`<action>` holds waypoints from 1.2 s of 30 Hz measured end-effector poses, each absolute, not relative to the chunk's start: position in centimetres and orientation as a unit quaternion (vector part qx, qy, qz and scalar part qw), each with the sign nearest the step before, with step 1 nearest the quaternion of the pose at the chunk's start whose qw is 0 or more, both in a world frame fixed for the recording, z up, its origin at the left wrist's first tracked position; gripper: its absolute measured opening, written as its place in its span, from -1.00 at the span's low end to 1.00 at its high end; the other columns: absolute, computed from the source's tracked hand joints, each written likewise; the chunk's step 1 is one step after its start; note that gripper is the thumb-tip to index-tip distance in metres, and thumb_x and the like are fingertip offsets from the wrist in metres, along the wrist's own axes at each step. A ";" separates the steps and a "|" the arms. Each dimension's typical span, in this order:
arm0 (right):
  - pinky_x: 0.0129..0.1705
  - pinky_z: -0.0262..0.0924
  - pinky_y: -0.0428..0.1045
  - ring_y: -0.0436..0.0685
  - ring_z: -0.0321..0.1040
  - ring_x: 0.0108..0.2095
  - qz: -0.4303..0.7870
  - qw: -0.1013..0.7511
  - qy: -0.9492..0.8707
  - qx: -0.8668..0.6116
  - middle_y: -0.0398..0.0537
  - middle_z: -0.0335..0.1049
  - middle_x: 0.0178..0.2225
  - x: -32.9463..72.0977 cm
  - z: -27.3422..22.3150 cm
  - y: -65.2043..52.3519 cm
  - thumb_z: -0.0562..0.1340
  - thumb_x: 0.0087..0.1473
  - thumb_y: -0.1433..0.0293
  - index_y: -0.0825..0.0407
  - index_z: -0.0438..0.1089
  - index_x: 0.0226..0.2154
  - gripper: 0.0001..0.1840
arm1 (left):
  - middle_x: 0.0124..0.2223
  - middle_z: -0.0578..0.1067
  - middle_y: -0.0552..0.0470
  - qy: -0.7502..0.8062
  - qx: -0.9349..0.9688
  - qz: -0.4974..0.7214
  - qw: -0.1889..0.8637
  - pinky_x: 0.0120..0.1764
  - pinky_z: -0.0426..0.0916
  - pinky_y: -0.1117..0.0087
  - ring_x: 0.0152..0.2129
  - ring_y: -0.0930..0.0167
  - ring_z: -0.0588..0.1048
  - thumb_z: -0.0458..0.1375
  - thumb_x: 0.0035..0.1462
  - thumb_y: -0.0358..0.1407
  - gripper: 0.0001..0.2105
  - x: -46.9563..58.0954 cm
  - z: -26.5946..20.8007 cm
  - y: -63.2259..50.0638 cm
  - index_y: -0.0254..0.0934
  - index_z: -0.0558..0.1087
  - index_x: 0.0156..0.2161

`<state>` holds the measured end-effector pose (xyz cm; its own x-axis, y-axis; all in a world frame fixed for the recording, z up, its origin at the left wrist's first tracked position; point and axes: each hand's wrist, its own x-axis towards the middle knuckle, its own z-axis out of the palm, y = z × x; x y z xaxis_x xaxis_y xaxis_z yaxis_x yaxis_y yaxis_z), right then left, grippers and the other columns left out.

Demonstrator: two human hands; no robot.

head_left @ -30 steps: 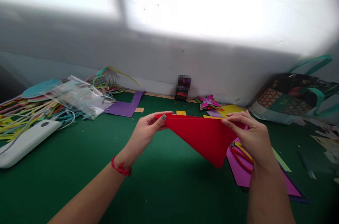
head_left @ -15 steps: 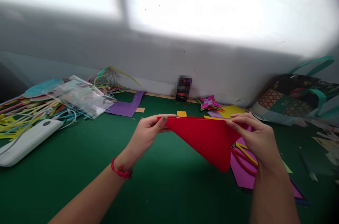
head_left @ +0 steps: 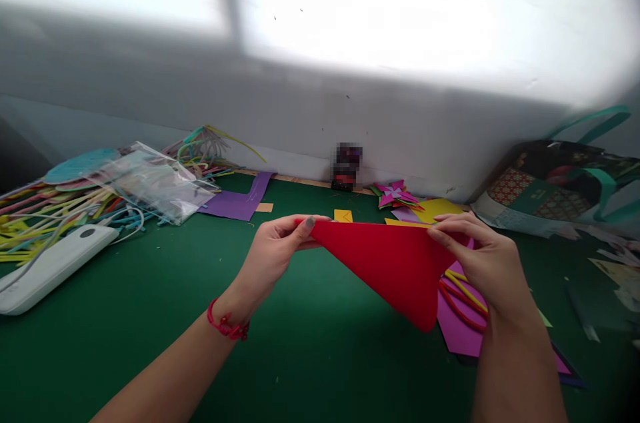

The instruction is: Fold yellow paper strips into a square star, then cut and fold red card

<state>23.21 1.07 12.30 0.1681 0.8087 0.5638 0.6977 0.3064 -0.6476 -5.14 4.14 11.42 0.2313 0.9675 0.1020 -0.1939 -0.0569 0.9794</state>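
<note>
A folded piece of red paper [head_left: 385, 263] hangs above the green tabletop, held at both ends of its straight top edge. My left hand [head_left: 280, 243] pinches the narrow left corner, thumb on the near side. At the wide right end, my right hand [head_left: 477, 253] grips the upper edge between thumb and fingers. The paper tapers to the left, and its rounded lower corner droops beside the right hand. Partly covered by the right hand and wrist lie red-and-yellow handled pliers or scissors [head_left: 463, 306] on magenta paper [head_left: 457, 336]; the tool's head is hidden.
Coloured strips [head_left: 95, 200], a clear plastic bag [head_left: 165, 176] and a white corded device [head_left: 60, 270] lie at the left. Purple paper [head_left: 235, 204] and a stack of paper pinwheel shapes [head_left: 395, 193] are near the wall. A patterned bag [head_left: 540, 190] stands at the back right.
My left hand has shifted slightly left, and the red paper's lower corner has swung a little down and to the right. The right hand stays almost in place.
</note>
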 end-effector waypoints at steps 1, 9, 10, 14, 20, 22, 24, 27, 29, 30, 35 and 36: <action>-0.15 0.14 0.17 0.22 0.31 -0.27 0.054 0.491 -0.643 -0.585 -0.09 0.40 -0.37 23.2 12.3 1.1 0.25 -0.10 0.18 -0.06 0.44 -0.50 -0.81 | -0.19 0.53 -0.07 0.369 0.529 0.500 0.578 -0.21 0.43 0.28 -0.25 0.26 0.49 0.11 0.04 -0.12 -0.67 -5.1 11.5 4.1 -0.29 0.48 -0.18; 0.07 -0.06 0.22 0.15 0.30 -0.30 0.030 0.485 -0.656 -0.578 -0.16 0.39 -0.40 23.2 12.3 1.1 0.27 -0.08 0.25 -0.06 0.40 -0.52 -0.88 | -0.08 0.47 -0.08 0.351 0.529 0.499 0.590 -0.13 0.37 0.29 -0.16 0.28 0.45 0.12 0.03 -0.14 -0.67 -4.4 11.9 3.7 -0.26 0.41 -0.11; 0.10 -0.11 0.22 0.13 0.30 -0.31 0.030 0.484 -0.659 -0.575 -0.17 0.39 -0.40 23.1 12.4 1.1 0.27 -0.08 0.26 -0.07 0.40 -0.52 -0.89 | -0.07 0.46 -0.09 0.345 0.528 0.496 0.597 -0.12 0.35 0.28 -0.16 0.27 0.44 0.13 0.03 -0.14 -0.64 -4.3 11.9 3.6 -0.25 0.37 -0.07; 0.17 -0.26 0.22 0.10 0.32 -0.34 0.035 0.479 -0.669 -0.567 -0.19 0.38 -0.41 22.5 12.6 1.1 0.28 -0.08 0.27 -0.07 0.40 -0.53 -0.90 | -0.09 0.47 -0.09 0.357 0.525 0.475 0.609 -0.15 0.35 0.29 -0.16 0.26 0.43 0.18 -0.01 -0.17 -0.57 -4.0 11.7 3.3 -0.22 0.32 -0.01; 0.14 -0.22 0.25 0.13 0.33 -0.33 0.042 0.480 -0.667 -0.568 -0.17 0.38 -0.38 21.9 12.9 1.0 0.27 -0.08 0.25 -0.08 0.40 -0.52 -0.89 | -0.24 0.52 -0.03 0.409 0.526 0.493 0.560 -0.30 0.38 0.40 -0.26 0.29 0.47 0.20 -0.05 -0.19 -0.78 -4.0 11.4 3.5 -0.25 0.48 -0.28; 0.14 -0.21 0.25 0.13 0.32 -0.33 0.044 0.478 -0.670 -0.566 -0.17 0.38 -0.38 21.8 12.9 0.9 0.27 -0.08 0.26 -0.08 0.40 -0.53 -0.89 | -0.29 0.53 -0.02 0.411 0.528 0.498 0.552 -0.33 0.38 0.41 -0.30 0.30 0.47 0.21 -0.05 -0.18 -0.79 -4.0 11.5 3.5 -0.25 0.49 -0.30; 0.11 -0.14 0.24 0.13 0.32 -0.33 0.045 0.481 -0.669 -0.565 -0.17 0.38 -0.39 21.7 13.0 0.9 0.27 -0.08 0.25 -0.08 0.39 -0.53 -0.88 | -0.32 0.53 -0.01 0.417 0.529 0.504 0.541 -0.35 0.38 0.41 -0.32 0.31 0.48 0.21 -0.06 -0.17 -0.79 -4.0 11.6 3.4 -0.25 0.50 -0.32; 0.02 -0.01 0.22 0.15 0.32 -0.32 0.050 0.482 -0.664 -0.569 -0.15 0.39 -0.38 21.6 13.0 0.9 0.27 -0.09 0.22 -0.08 0.41 -0.53 -0.87 | -0.34 0.54 0.00 0.427 0.526 0.513 0.527 -0.39 0.37 0.42 -0.35 0.32 0.49 0.22 -0.08 -0.17 -0.78 -4.0 11.6 3.3 -0.25 0.50 -0.33; -0.03 0.05 0.20 0.17 0.33 -0.30 0.055 0.477 -0.663 -0.575 -0.14 0.39 -0.38 21.6 13.1 0.8 0.27 -0.10 0.20 -0.08 0.42 -0.52 -0.85 | -0.36 0.54 0.01 0.431 0.523 0.520 0.520 -0.39 0.38 0.43 -0.37 0.32 0.49 0.22 -0.08 -0.17 -0.79 -4.0 11.5 3.2 -0.26 0.51 -0.34; -0.05 0.07 0.19 0.18 0.33 -0.30 0.057 0.476 -0.661 -0.577 -0.13 0.40 -0.37 21.5 13.1 0.8 0.26 -0.10 0.19 -0.08 0.42 -0.53 -0.84 | -0.37 0.54 0.01 0.431 0.521 0.524 0.517 -0.40 0.38 0.43 -0.37 0.33 0.49 0.23 -0.09 -0.18 -0.80 -4.0 11.5 3.2 -0.26 0.51 -0.35; -0.05 0.06 0.20 0.18 0.33 -0.28 0.073 0.470 -0.662 -0.579 -0.14 0.40 -0.38 21.5 13.1 0.9 0.26 -0.09 0.19 -0.09 0.43 -0.52 -0.85 | -0.37 0.53 0.03 0.423 0.515 0.535 0.520 -0.41 0.39 0.47 -0.39 0.36 0.49 0.23 -0.07 -0.21 -0.84 -4.0 11.4 3.4 -0.25 0.50 -0.37; -0.05 0.06 0.20 0.19 0.33 -0.27 0.078 0.468 -0.663 -0.579 -0.14 0.40 -0.38 21.5 13.1 0.9 0.26 -0.09 0.20 -0.09 0.43 -0.51 -0.85 | -0.38 0.53 0.03 0.422 0.515 0.535 0.520 -0.42 0.39 0.47 -0.39 0.36 0.49 0.22 -0.07 -0.21 -0.84 -4.0 11.3 3.4 -0.25 0.50 -0.37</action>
<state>21.48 0.87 13.10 0.1075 0.8408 0.5306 0.6949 0.3182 -0.6449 -4.02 3.43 11.35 0.0710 0.9911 0.1123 -0.1211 -0.1032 0.9873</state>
